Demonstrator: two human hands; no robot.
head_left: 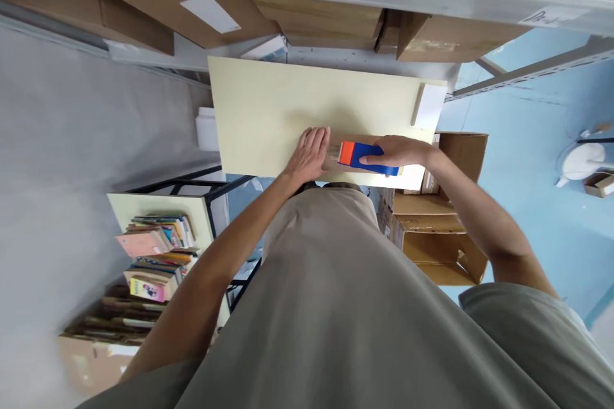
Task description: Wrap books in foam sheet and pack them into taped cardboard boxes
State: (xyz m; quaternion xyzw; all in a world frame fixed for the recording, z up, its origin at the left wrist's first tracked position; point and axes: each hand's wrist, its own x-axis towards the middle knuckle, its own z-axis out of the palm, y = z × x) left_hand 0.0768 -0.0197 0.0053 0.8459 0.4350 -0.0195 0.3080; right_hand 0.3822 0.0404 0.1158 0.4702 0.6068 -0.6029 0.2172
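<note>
Beige shirt cloth (345,307) fills the bottom of the view, closest to the lens, with both bare forearms reaching forward past it. At the far end the right hand (400,152) is closed around a blue and orange tape dispenser (367,158), fingers wrapped over its top, holding it against a brown cardboard piece (336,160) that lies at the near edge of a pale yellow tabletop (268,115). Just beside it the left hand (309,154) lies flat with fingers spread and pressed down on the same cardboard, holding nothing. A white block (429,107) sits at the table's far right corner. Beyond the table, brown cartons (316,19) crowd a grey shelf. To the right, open cardboard boxes (441,236) stand on a blue floor (527,204). To the left, a low shelf holds stacked books (153,255), beside a grey wall (62,160).
</note>
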